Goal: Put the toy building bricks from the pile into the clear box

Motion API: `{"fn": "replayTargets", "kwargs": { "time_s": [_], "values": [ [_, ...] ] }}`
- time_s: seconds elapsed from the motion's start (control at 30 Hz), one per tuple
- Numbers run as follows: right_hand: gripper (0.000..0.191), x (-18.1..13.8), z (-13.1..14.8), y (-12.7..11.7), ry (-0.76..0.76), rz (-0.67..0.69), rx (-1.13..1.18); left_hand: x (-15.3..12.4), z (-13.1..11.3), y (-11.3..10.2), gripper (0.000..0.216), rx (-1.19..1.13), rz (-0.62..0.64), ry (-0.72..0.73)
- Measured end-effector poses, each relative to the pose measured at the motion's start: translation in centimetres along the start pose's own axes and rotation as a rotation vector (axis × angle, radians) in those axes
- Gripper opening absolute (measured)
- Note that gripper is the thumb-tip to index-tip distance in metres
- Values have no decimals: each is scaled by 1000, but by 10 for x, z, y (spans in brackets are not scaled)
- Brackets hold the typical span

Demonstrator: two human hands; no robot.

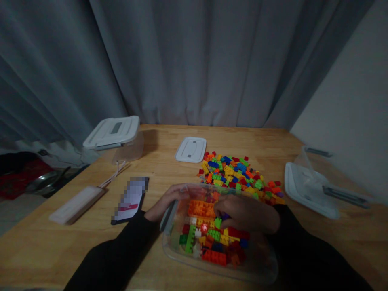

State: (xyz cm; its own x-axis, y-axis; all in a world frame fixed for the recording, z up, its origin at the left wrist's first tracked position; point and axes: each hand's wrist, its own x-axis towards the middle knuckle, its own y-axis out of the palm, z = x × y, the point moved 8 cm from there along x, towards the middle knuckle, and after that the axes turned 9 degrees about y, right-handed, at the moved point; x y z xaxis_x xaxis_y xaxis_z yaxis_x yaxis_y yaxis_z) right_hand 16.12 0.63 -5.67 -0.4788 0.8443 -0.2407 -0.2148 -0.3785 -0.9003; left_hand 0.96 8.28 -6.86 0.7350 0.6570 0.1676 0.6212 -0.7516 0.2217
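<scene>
A clear plastic box (212,271) stands at the table's front, holding colourful building bricks (214,256). My left hand (172,198) grips its far left rim, beside a grey side latch (168,217). My right hand (239,212) reaches down into the box over the bricks, fingers curled and pointing left. Whether a brick is between those fingertips is hidden. Near them lie an orange block (200,209) and a small light-green brick (218,222). Just behind the box spreads a heap of mixed loose bricks (228,169) on the table.
A flat white lid (191,149) lies behind the heap. At left are a lidded clear box (129,147), a white power bank (77,204) with a cable, and a phone (131,200). Another clear box (321,173) sits at right by a white lid (298,190).
</scene>
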Motion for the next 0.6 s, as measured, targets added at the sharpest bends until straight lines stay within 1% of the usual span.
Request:
{"fn": "replayTargets", "kwargs": {
  "time_s": [0.1,0.23,0.37,0.47,0.6],
  "values": [
    [21,1,-4,3,-2,-8,2,1,1,2,40,-24,20,-1],
    [6,1,-2,3,-16,-9,-11,1,3,-1,41,-17,21,6],
    [15,-1,0,-2,-13,-66,-21,1,5,-3,43,0,28,9],
    [22,-1,-2,0,-12,-83,-27,1,4,-2,43,16,36,20],
    [22,-1,-4,3,-20,-106,-34,1,2,-2,43,24,18,16]
  ]
}}
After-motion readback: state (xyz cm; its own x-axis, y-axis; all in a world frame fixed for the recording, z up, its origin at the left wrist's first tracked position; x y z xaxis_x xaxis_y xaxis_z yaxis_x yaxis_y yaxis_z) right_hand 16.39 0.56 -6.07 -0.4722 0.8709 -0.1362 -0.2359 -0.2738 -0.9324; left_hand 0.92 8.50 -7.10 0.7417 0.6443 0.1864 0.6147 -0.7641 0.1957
